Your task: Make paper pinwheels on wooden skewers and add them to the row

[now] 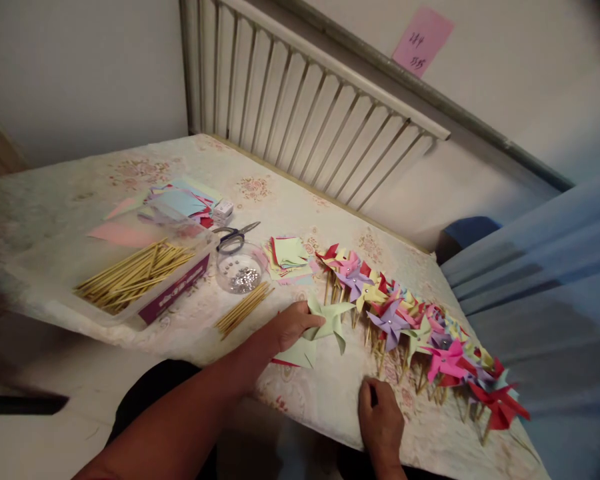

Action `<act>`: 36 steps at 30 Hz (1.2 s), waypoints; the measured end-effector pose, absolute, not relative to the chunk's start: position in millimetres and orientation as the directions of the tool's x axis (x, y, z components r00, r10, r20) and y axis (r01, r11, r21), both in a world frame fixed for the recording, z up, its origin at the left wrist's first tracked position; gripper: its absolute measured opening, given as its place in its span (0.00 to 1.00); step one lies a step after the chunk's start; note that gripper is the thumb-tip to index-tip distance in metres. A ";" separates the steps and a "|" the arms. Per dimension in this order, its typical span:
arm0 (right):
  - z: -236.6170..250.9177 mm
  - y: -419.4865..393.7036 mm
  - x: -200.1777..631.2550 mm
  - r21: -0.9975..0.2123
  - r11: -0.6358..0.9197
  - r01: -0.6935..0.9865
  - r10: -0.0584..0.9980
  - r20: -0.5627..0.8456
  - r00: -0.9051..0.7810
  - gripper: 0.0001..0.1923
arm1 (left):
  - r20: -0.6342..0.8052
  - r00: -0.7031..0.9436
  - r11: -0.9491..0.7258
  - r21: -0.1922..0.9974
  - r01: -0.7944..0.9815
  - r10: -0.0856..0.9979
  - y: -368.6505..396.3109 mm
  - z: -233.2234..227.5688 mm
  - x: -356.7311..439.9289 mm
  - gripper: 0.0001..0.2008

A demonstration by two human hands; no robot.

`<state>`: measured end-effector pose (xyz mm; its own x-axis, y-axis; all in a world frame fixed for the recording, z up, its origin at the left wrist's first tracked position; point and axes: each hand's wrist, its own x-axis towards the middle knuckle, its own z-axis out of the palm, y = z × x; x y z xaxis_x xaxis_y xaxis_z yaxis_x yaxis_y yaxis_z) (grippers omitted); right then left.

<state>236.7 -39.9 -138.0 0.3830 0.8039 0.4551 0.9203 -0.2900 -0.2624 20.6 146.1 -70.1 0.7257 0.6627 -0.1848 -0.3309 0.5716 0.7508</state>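
Observation:
My left hand point(293, 325) grips a pale green paper pinwheel point(330, 320) that lies flat on the flowered mattress point(325, 393), over a loose green paper square point(300, 353). My right hand point(380, 417) rests near the mattress's front edge, fingers curled, and I cannot tell whether it holds anything small. A long row of finished pinwheels point(410, 327) on sticks, in red, pink, purple, yellow and green, runs from the middle toward the right edge, just beyond both hands.
A clear tray of bamboo sticks point(135, 270) sits at the left, with loose sticks point(243, 308) beside a clear bowl of metal pins point(241, 270). Scissors point(235, 235), cut paper squares point(287, 257) and coloured paper sheets point(180, 200) lie behind. A metal bed rail point(305, 107) stands at the back.

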 end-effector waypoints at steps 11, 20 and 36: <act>-142.4 -41.6 239.9 -0.222 -0.288 0.932 0.806 0.469 0.361 0.20 | -0.143 0.712 0.531 0.769 -0.357 0.687 149.7 -71.7 18.5 0.09; -140.1 -41.5 238.2 -0.222 -0.299 0.928 0.808 0.458 0.370 0.21 | -0.139 0.708 0.541 0.750 -0.381 0.692 150.2 -75.4 18.3 0.07; -29.4 34.2 194.3 -0.746 -0.151 0.648 0.666 0.407 0.625 0.13 | -0.202 0.632 0.520 0.770 -0.370 0.748 152.1 -77.1 17.6 0.10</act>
<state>194.3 34.2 -29.4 0.6250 0.6659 0.4074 0.6480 -0.1515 -0.7464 17.6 152.1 -77.1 0.6323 0.7480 -0.2017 -0.3699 0.5202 0.7698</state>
